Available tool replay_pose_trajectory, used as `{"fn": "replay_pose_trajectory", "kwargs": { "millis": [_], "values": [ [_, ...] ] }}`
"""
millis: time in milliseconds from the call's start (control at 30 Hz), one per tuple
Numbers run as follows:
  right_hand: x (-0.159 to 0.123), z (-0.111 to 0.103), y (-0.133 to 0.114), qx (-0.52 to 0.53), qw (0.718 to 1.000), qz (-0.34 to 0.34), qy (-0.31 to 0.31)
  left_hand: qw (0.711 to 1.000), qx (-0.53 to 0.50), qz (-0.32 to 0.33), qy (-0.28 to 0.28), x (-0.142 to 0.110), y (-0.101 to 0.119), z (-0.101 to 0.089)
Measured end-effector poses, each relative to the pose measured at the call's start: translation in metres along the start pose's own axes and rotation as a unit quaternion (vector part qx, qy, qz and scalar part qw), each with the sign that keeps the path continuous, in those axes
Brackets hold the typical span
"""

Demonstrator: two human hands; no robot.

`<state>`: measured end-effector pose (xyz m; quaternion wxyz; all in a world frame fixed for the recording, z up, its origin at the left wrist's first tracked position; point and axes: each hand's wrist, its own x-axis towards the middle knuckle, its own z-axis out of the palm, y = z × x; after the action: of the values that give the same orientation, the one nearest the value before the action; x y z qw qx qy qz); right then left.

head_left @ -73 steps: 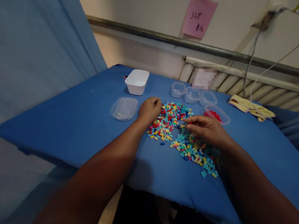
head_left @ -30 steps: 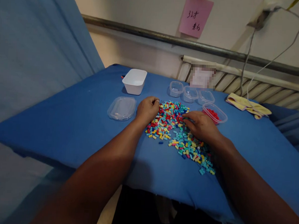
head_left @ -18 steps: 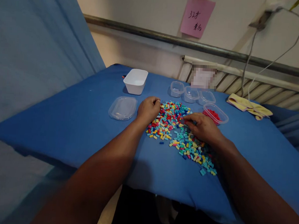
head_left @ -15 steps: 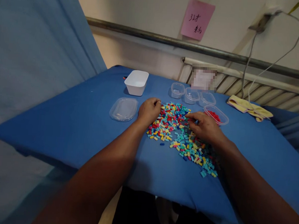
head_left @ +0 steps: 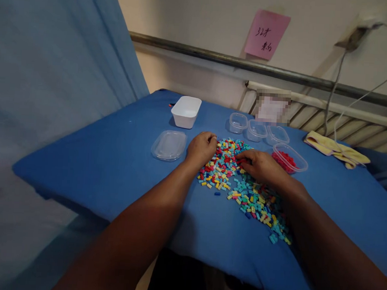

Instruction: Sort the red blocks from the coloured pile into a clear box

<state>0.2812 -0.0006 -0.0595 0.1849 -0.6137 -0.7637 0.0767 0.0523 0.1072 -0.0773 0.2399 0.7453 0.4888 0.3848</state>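
The brick pile [head_left: 224, 166] lies between the hands on the surface [head_left: 115, 158], long axis far-left to near-right. Left hand [head_left: 201, 149]: curled, left edge. Right hand [head_left: 257, 165]: fingers narrow, right side, nearer the red-brick tub [head_left: 301, 167]. Contents of either grip: indeterminable.

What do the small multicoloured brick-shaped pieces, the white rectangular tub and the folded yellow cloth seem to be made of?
Small multicoloured pieces: probably hard plastic, from their even colours and block shapes.
White tub: likely smooth plastic, with thin, moulded-looking walls.
Yellow cloth: soft, matte fabric, by its loose folds; fibre unclear.
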Motion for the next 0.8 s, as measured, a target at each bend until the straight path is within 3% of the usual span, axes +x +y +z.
{"fn": "replay_pose_trajectory", "kwargs": {
  "millis": [233, 433, 567, 800],
  "values": [
    [-0.004, -0.014, 0.015, 0.111, 0.992, 0.058, 0.010, 1.000, 0.001, -0.008, -0.004, -0.001, 0.002, -0.002],
    [-0.003, -0.013, 0.008, 0.158, 0.987, 0.031, -0.004, 1.000, 0.009, -0.006, -0.004, 0.000, 0.003, -0.003],
    [0.000, -0.008, -0.002, 0.113, 0.993, -0.006, -0.018, 1.000, 0.008, -0.009, 0.000, 0.000, 0.003, -0.002],
    [0.000, -0.016, -0.004, 0.053, 0.997, -0.003, -0.061, 1.000, 0.008, -0.007, -0.004, 0.000, 0.002, -0.002]
  ]
}}
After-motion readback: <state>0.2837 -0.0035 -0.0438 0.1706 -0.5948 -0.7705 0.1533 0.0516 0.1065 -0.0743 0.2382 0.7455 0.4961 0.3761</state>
